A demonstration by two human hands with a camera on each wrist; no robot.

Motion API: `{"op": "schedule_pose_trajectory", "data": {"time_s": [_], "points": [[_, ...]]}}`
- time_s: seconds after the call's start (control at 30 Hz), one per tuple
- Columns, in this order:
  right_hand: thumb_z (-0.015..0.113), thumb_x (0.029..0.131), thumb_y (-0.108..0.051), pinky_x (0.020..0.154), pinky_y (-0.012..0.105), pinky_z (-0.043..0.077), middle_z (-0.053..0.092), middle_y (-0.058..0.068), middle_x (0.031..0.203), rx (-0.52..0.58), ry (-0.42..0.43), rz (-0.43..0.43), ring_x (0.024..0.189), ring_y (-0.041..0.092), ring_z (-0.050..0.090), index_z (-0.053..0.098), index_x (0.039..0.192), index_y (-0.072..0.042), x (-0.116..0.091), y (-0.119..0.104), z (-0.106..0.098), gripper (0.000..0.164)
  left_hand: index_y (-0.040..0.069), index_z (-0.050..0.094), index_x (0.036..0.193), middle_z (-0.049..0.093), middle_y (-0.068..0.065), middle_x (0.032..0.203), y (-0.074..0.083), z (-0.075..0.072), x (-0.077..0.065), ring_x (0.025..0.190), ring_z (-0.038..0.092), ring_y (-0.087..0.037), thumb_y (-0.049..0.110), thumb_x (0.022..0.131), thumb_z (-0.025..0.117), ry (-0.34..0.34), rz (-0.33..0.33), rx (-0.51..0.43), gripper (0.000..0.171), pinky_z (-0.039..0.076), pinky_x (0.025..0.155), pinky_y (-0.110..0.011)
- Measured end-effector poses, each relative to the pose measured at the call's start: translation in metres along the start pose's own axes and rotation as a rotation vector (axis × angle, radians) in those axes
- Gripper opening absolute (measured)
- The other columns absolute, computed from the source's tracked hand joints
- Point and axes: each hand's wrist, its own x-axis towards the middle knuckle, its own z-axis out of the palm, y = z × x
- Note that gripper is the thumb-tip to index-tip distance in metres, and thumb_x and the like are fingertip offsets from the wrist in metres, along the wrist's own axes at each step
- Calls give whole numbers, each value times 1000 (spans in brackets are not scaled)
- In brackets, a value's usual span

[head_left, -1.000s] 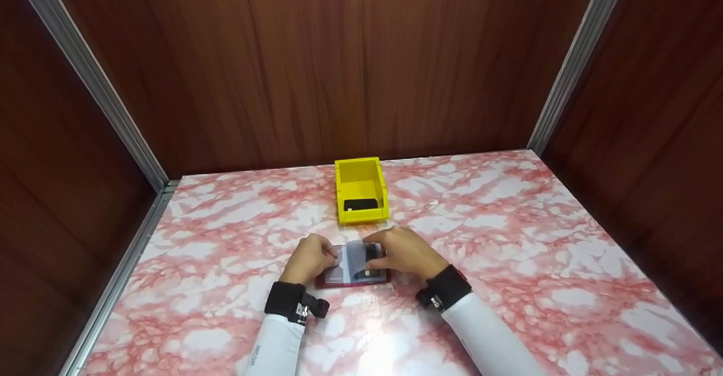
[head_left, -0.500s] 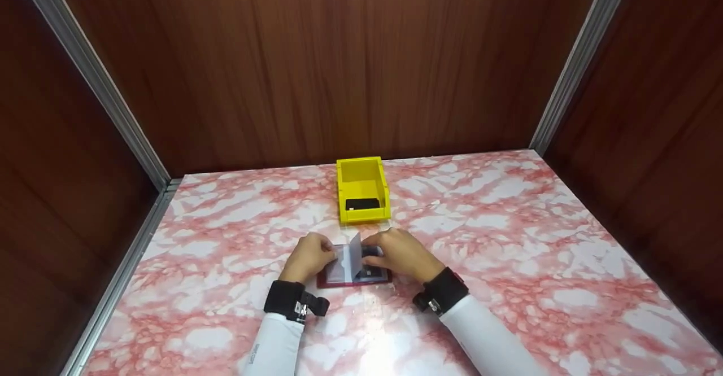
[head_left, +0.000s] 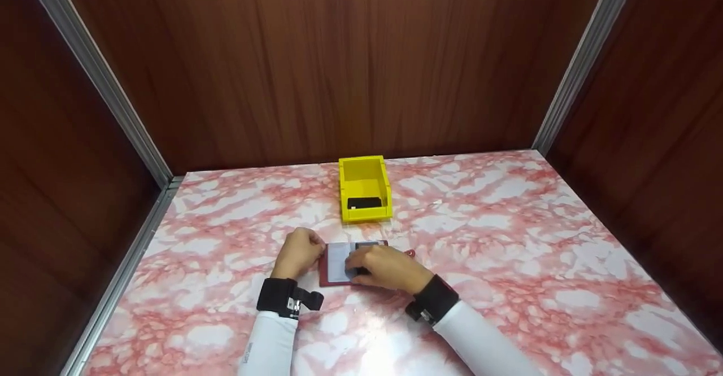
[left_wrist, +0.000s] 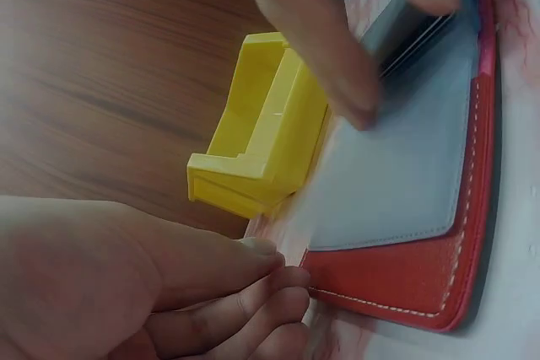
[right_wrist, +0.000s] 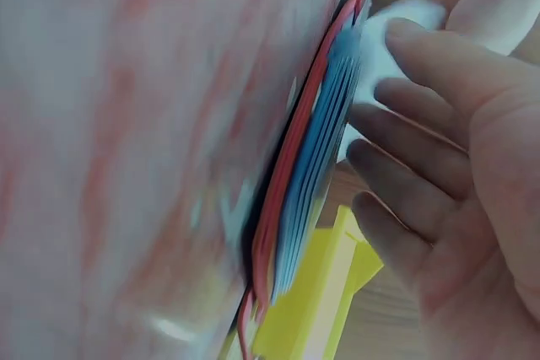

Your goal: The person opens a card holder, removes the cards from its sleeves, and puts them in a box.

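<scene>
pink-marbled tabletop point(head_left: 480, 240), stitched red booklet point(head_left: 338, 269), translucent pages point(left_wrist: 396, 166) under the right hand point(head_left: 390, 267)

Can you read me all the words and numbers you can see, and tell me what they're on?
There are none I can read.
Left sleeve: a small dark marking that looks like printing, too small and blurred to read.
Black item in the yellow bin: a tiny pale spot; I can't tell if it's a label.
Red booklet: no letters or numbers that I can see.
</scene>
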Motion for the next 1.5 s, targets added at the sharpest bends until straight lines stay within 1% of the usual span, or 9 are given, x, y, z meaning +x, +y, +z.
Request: {"op": "schedule_pose_trajectory", "data": {"time_s": [0.1,0.4,0.57,0.67,0.93,1.07,1.2,1.33,1.5], "points": [[70,96,-31,100,32,57,72,-2,125,-16,-39,-12,115,14,67,75,117,-19,0,-2,0,26,4,74,86,71,-6,77,1,-2,1,64,59,-14,9,90,66,10,-6,-5,11,45,57,-23],[68,97,-30,103,33,55,69,0,131,-21,-80,1,119,15,66,75,119,-19,-1,-4,-1,25,5,74,85,70,-4,77,3,-2,-1,69,60,-16,9,88,67,12,1,10,9,46,62,-24],[69,97,-32,104,34,55,68,0,134,-8,-70,5,121,15,65,73,122,-19,-4,0,-9,28,7,74,84,69,-2,78,9,-3,-3,71,60,-15,12,87,67,20,14,-2,9,46,65,-24],[69,96,-30,104,35,55,69,1,133,12,-45,34,122,15,66,72,124,-17,-7,5,-18,30,7,75,88,70,-3,78,15,-2,-4,71,61,-14,14,89,67,-12,22,-53,11,47,65,-23],[78,89,-24,90,36,60,78,0,112,56,3,179,96,16,73,75,120,-17,-16,23,-39,32,-2,74,94,72,-10,81,28,8,-5,69,68,-15,11,91,68,-154,-11,-252,14,63,70,-34],[82,85,-25,81,34,59,79,1,105,23,13,210,83,15,68,78,114,-17,-18,28,-40,31,-3,74,93,74,-13,80,30,17,-5,64,70,-15,10,91,71,-195,-50,-310,14,63,67,-34],[85,81,-27,76,31,57,79,1,102,8,3,241,77,10,63,79,112,-18,-18,31,-35,32,-6,73,93,73,-13,77,31,26,-5,62,69,-14,7,91,69,-220,-103,-375,14,62,62,-30],[87,79,-27,72,29,55,79,0,96,27,-11,260,71,9,58,80,109,-17,-18,32,-31,32,-7,73,92,73,-12,75,30,32,-7,60,68,-14,6,90,69,-227,-114,-382,14,61,59,-28],[87,80,-26,75,29,56,79,2,99,36,-22,244,73,9,58,80,108,-15,-19,33,-30,32,-6,73,91,73,-12,74,29,37,-7,59,68,-14,8,89,72,-250,-100,-360,14,61,59,-28]]}}
